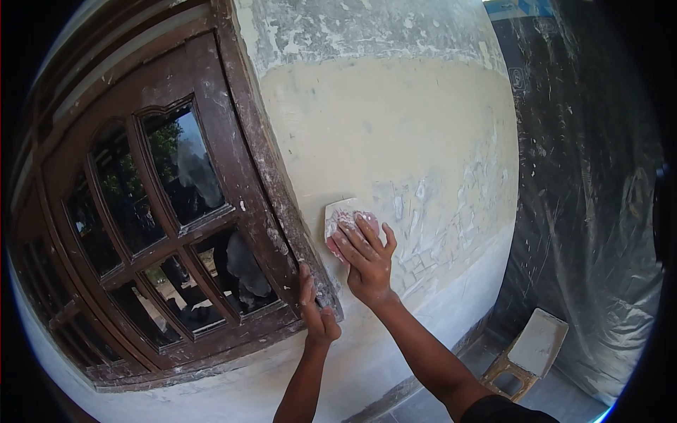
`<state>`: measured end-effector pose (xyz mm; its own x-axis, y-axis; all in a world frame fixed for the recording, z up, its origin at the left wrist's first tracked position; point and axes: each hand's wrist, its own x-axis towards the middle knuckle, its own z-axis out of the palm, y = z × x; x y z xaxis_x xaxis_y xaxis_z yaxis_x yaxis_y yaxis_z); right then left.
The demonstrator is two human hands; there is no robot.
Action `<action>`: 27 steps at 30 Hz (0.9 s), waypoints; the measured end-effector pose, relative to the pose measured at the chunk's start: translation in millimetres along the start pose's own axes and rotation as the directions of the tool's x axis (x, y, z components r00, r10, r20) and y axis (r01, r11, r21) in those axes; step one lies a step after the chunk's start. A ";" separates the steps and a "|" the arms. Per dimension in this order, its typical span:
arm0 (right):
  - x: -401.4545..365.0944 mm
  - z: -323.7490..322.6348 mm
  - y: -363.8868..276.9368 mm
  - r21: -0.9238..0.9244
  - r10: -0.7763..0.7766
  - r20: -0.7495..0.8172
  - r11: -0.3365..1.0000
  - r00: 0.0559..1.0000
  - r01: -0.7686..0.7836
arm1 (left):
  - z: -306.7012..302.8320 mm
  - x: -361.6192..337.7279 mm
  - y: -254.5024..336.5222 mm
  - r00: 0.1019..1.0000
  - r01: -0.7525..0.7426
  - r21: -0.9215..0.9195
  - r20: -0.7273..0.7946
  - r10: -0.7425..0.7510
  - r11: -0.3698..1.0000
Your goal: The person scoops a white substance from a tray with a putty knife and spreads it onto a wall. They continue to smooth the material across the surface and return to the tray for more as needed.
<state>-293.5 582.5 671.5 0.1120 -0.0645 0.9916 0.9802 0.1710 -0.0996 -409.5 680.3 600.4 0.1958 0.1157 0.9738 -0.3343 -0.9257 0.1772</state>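
Observation:
With its fingers spread over it, my right hand (368,262) presses a pinkish, white-smeared pad (341,211) flat against the wall (381,134), close to the window frame. The wall is cream in the middle, with rough white patches to the right of the pad and grey above. My left hand (316,310) rests on the lower corner of the brown wooden frame (255,151), its fingers pointing up and nothing seen in it. Dusty white marks cover the frame.
Brown window panels with dark glass (185,166) fill the left side. Dark plastic sheeting (585,162) hangs at the right. Below it, a tray of pale material (538,342) lies on a worn stool (502,368) on the tiled floor.

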 end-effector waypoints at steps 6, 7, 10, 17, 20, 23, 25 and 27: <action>-167.4 -1.4 -12.8 -0.036 0.117 0.263 0.993 0.958 -0.111 | -24.8 -13.9 1.1 1.000 -0.003 -0.023 -0.024 0.002 1.000; -183.5 -14.0 -22.1 -0.045 0.139 0.286 0.990 0.948 -0.131 | -29.0 -16.3 -1.5 0.999 -0.026 -0.022 -0.026 0.025 0.999; -130.0 -27.1 -39.5 -0.067 0.113 0.186 0.993 0.976 -0.102 | -37.9 -18.8 -5.1 1.000 -0.011 -0.051 0.013 0.012 0.999; -20.6 40.7 -20.2 -0.112 0.094 0.030 0.990 0.995 -0.090 | -45.6 -15.3 -12.0 0.992 -0.071 -0.068 0.100 0.077 0.995; -127.8 39.3 -43.0 -0.111 0.198 0.088 0.976 0.976 -0.188 | -52.1 -19.0 -14.3 0.990 -0.086 -0.094 0.105 0.096 0.992; -200.1 14.0 -79.0 -0.128 0.296 0.180 0.953 0.938 -0.276 | -57.9 -21.7 -15.1 0.990 -0.098 -0.117 0.087 0.108 0.988; -162.9 5.7 -90.8 -0.147 0.275 0.099 0.955 0.956 -0.259 | -59.1 -18.8 -15.5 0.989 -0.120 -0.116 0.066 0.129 0.986; -101.1 2.2 -97.2 -0.178 0.249 -0.050 0.951 0.967 -0.254 | -59.4 -20.1 -12.7 0.993 -0.097 -0.136 0.059 0.106 0.986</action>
<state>-400.5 574.6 581.1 0.3609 -0.0690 0.9301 0.9324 0.0039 -0.3615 -464.0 711.1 587.0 0.2137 -0.0048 0.9769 -0.4743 -0.8747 0.0994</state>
